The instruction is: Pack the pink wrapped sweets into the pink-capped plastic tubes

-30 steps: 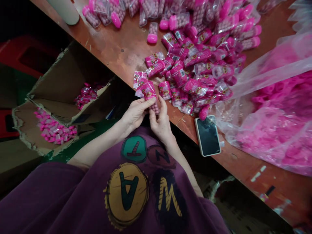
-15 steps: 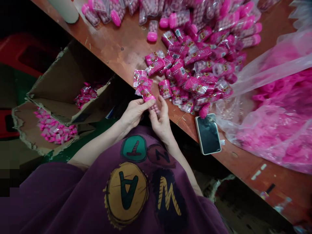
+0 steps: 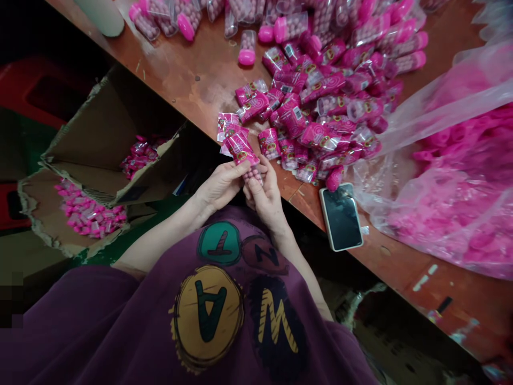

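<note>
Between my hands, at the table's front edge, is a small clear bottle of pink candy balls (image 3: pixel 253 175), with a printed pink plastic sleeve (image 3: pixel 240 148) around its far end. My left hand (image 3: pixel 222 185) is closed, its thumb pressing where the sleeve meets the bottle. From the other side my right hand (image 3: pixel 265 197) grips the bottle's near part, thumb on top and fingers beneath. Flat printed sleeves (image 3: pixel 227 120) lie on the table just beyond. To their right is a pile of sleeved candy bottles (image 3: pixel 294 117).
Unsleeved candy bottles with pink caps (image 3: pixel 290 27) cover the back of the wooden table (image 3: pixel 180 75). A phone (image 3: pixel 342 216) lies near the front edge, beside a large clear bag of pink plastic pieces (image 3: pixel 452 214). A cardboard box (image 3: pixel 86 144) holding pink packs stands left, below table height.
My right fingers have closed further around the bottle. More of the printed sleeve shows, extending past the bottle's far end. The view has shifted slightly.
</note>
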`<state>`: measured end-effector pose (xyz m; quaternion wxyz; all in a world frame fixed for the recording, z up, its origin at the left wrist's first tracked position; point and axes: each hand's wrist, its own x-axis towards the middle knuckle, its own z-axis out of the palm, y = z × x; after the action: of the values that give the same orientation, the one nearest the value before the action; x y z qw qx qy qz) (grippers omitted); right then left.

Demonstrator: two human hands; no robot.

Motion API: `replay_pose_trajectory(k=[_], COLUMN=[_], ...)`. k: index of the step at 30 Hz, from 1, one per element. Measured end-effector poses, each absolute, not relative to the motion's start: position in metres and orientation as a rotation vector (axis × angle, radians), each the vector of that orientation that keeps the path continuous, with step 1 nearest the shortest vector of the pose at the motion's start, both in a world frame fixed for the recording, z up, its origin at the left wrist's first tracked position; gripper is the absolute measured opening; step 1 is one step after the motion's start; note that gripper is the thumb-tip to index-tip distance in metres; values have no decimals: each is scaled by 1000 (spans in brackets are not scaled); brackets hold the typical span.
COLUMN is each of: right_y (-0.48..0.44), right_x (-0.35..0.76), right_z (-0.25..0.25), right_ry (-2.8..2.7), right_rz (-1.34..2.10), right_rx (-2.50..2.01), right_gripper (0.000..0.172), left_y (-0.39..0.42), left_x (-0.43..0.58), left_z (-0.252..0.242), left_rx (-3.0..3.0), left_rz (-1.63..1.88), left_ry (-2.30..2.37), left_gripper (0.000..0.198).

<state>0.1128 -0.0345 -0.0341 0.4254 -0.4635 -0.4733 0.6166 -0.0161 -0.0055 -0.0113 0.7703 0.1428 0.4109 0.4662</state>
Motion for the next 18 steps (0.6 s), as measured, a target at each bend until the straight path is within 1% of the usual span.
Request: replay_pose_trajectory(k=[3,7,9,11,15,18], right_y=[-36,-36,-35,-34,-32,-30], right_x=[114,118,121,123,123,122], right_z=[-39,-42,-42,-41,-39,-39], right_ry=[-1223,-1378,-1421,-1402,-1238,-1100], right_rz=[1511,1335,1300,1335,1512,1646], right_rx=[-1162,-1249,-1272,-1257,-1146,-1061], right_gripper=[73,76,76,76,74,77], left_y=[-9,-12,-14,-14,-10,-11], left_x=[-15,-6,-2,-1,-3,-4], left_z=[-10,-5,-3,-1,0,-1], left_rx=[361,390,370,335,271,292], left_rz=[984,1024,1046,1032,1061,1035], left_ry=[910,1040,1073,1062,1011,977], left_gripper=[31,31,29,29,29,27])
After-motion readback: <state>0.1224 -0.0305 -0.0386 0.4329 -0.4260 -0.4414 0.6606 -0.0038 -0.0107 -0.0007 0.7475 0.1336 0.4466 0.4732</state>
